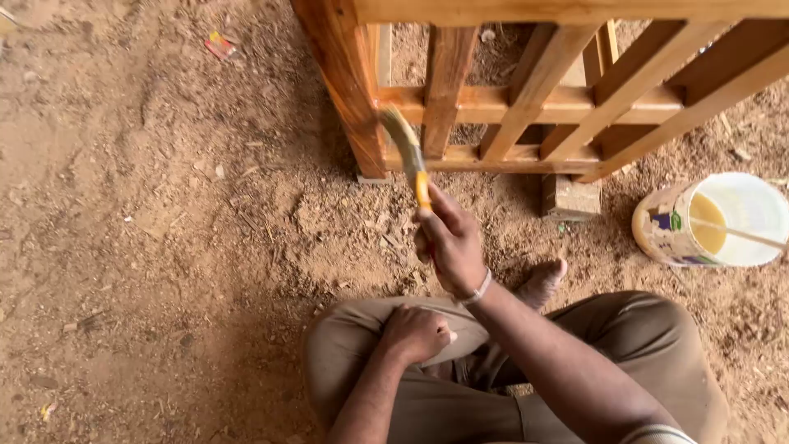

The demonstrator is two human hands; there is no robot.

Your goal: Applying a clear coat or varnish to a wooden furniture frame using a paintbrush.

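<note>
Your right hand [450,242] clamps the paintbrush [408,156] (bristles on the far wooden frame [493,103]), while your left hand [413,333] rests fisted on your near knee.

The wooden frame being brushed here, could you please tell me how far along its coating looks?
The wooden frame already looks glossy and amber on its corner post and the rails nearby, so those parts seem coated. In hand: the right hand holds a yellow-handled brush against the lower rail by the post, while the left hand rests on the knee. The paler slats to the right may remain; the tub still holds liquid.
</note>
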